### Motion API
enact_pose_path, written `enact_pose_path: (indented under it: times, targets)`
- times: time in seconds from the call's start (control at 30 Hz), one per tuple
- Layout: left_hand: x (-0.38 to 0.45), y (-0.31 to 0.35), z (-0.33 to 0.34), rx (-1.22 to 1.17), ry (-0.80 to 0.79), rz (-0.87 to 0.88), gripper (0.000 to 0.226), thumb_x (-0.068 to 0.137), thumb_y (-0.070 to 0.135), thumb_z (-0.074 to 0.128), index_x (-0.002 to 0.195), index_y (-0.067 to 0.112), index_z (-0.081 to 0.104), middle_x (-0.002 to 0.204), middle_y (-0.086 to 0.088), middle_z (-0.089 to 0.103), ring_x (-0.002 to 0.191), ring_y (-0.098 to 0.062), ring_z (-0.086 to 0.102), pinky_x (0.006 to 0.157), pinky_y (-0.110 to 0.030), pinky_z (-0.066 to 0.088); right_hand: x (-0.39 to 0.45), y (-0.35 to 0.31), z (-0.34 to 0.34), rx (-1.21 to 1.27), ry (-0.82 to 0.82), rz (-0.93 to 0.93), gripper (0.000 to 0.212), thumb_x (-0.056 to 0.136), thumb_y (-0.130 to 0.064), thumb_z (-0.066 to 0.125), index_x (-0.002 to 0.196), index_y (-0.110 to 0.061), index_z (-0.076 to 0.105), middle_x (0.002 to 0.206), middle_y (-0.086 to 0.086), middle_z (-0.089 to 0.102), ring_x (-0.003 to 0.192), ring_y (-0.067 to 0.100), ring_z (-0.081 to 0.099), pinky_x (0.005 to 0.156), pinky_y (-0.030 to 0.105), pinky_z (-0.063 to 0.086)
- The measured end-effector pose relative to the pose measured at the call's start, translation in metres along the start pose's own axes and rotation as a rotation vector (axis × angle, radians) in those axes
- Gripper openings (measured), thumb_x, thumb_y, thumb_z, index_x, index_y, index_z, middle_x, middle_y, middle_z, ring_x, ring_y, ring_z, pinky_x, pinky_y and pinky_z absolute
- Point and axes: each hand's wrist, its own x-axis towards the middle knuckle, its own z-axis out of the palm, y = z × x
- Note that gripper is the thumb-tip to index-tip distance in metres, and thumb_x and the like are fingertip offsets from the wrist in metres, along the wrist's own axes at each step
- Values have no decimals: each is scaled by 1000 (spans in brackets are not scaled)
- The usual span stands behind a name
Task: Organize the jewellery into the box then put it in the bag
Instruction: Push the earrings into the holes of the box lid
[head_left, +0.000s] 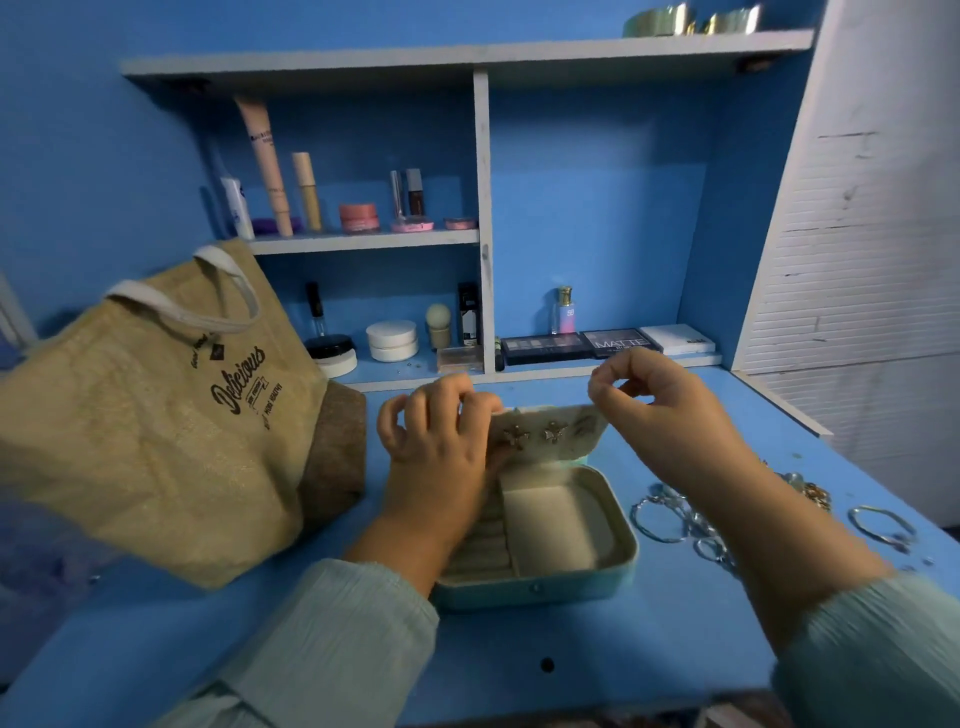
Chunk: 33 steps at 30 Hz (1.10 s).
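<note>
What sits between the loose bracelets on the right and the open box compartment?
Nothing on the desk lies between the bracelets and the box; only the right forearm crosses above them. The big compartment is bare, lid open, held by the left hand.

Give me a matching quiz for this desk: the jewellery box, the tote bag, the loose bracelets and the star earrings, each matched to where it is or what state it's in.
Things:
1. jewellery box
2. tote bag
3. bracelets
4. star earrings

Places or states:
A. pinned to the lid's inside
B. open, between the hands
C. standing left of the box
D. loose on the desk, right of the box

Pairs: 1-B, 2-C, 3-D, 4-A
</note>
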Motion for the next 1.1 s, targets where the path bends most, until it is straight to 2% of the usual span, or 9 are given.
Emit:
enact_pose_path:
  times: [0.13, 0.3, 0.43, 0.5, 0.57, 0.73, 0.83, 0.93, 1.1]
  targets:
    - [-4, 5, -9, 67, 46, 25, 53, 48, 19, 88, 85, 20, 50, 106, -5, 39, 90, -24, 39, 83, -40, 28, 9, -15, -4, -149, -131, -41, 10, 87, -20, 55, 79, -18, 60, 69, -11, 56, 55, -1, 47, 44, 7, 36]
    - [-4, 6, -13, 85, 67, 50, 61, 46, 23, 88, 85, 19, 41, 110, -6, 39, 94, -23, 40, 87, -40, 27, 31, -27, 5, -364, -323, -53, 13, 86, -15, 55, 84, -5, 64, 73, -2, 57, 57, 6, 44, 45, 9, 37]
    - [-5, 6, -12, 51, 76, 44, 49, 42, 20, 90, 78, 17, 56, 109, -7, 38, 94, -25, 39, 87, -41, 27, 46, -27, 17, -419, -538, 40, 14, 85, -8, 55, 84, -9, 69, 75, 0, 65, 61, 9, 53, 61, 20, 49]
    - [-6, 5, -11, 52, 66, 30, 55, 46, 21, 90, 82, 18, 48, 110, -6, 38, 94, -25, 39, 86, -41, 28, 53, -25, 24, -461, -628, 54, 15, 85, -5, 55, 83, -9, 69, 78, 4, 67, 64, 12, 55, 73, 26, 53]
    - [-6, 4, -10, 50, 79, 26, 55, 51, 22, 89, 82, 19, 44, 109, -6, 38, 93, -25, 38, 83, -40, 29, 58, -22, 31, -506, -693, 50, 17, 85, -4, 54, 79, -12, 68, 79, 4, 66, 64, 11, 56, 75, 26, 52]
    - [-5, 4, -10, 53, 96, 41, 32, 61, 13, 81, 77, 17, 54, 106, -6, 38, 91, -25, 37, 79, -41, 29, 68, -16, 41, -498, -826, 46, 20, 89, -7, 56, 73, -19, 62, 72, -2, 62, 60, 7, 56, 67, 18, 50]
    - [-5, 5, -9, 54, 80, 43, 7, 76, 14, 65, 73, 17, 60, 105, -5, 38, 90, -24, 37, 78, -41, 30, 72, -13, 43, -499, -875, 19, 23, 89, -10, 59, 71, -24, 60, 68, -5, 61, 59, 5, 57, 65, 17, 50]
    - [-7, 6, -8, 78, 84, 39, 18, 83, 13, 51, 71, 20, 62, 106, -4, 38, 89, -24, 37, 79, -42, 32, 75, -11, 44, -515, -920, -3, 22, 89, -12, 59, 72, -26, 59, 69, -7, 62, 61, 5, 58, 67, 18, 50]
    - [-5, 6, -12, 92, 117, 20, 31, 90, 13, 41, 68, 20, 60, 105, -3, 38, 88, -24, 36, 78, -40, 31, 78, -9, 46, -488, -947, 7, 17, 91, -13, 57, 77, -23, 58, 73, -3, 63, 64, 8, 60, 71, 22, 53]
